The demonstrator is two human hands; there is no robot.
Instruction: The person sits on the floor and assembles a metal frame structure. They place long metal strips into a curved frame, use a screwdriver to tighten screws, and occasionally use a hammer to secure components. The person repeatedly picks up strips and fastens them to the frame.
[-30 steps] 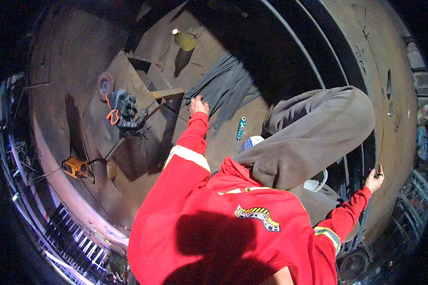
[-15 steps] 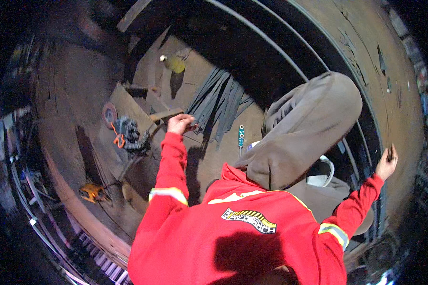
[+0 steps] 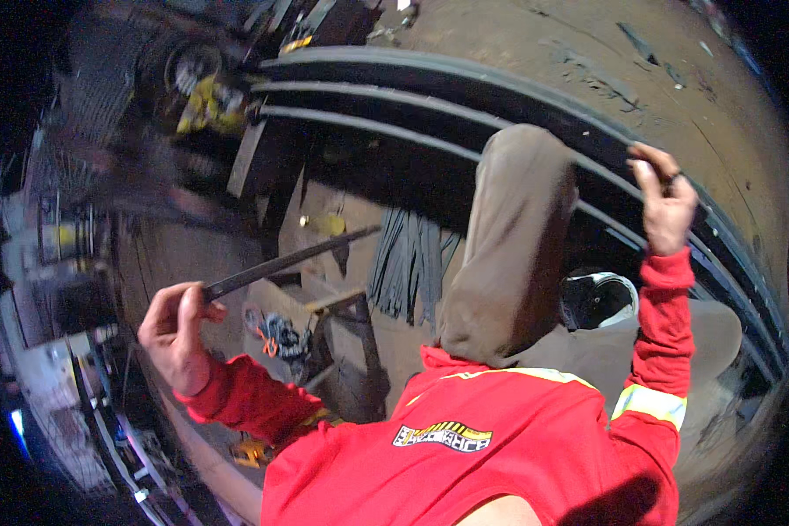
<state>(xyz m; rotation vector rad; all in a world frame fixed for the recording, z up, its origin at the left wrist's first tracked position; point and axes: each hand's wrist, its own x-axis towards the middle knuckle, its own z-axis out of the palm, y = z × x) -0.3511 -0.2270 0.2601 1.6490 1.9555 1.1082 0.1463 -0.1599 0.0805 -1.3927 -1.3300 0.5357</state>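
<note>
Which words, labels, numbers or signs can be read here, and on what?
Red top: lettering on a black, white and yellow badge, too blurred and distorted to quote reliably.
Dark strip in the left hand: no text visible.
Elsewhere: nothing readable.

Matt metal strip (image 3: 289, 261), cloth sleeves (image 3: 662, 329)

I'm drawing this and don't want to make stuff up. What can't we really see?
All in the head view:
Dark strip's near end: hidden by the left hand.
White bucket's lower part: covered by the trousers.
Orange thing: partly behind the left sleeve.
Yellow thing, upper left: too blurred to name.
Anything small in the right hand: too blurred to tell.
</note>
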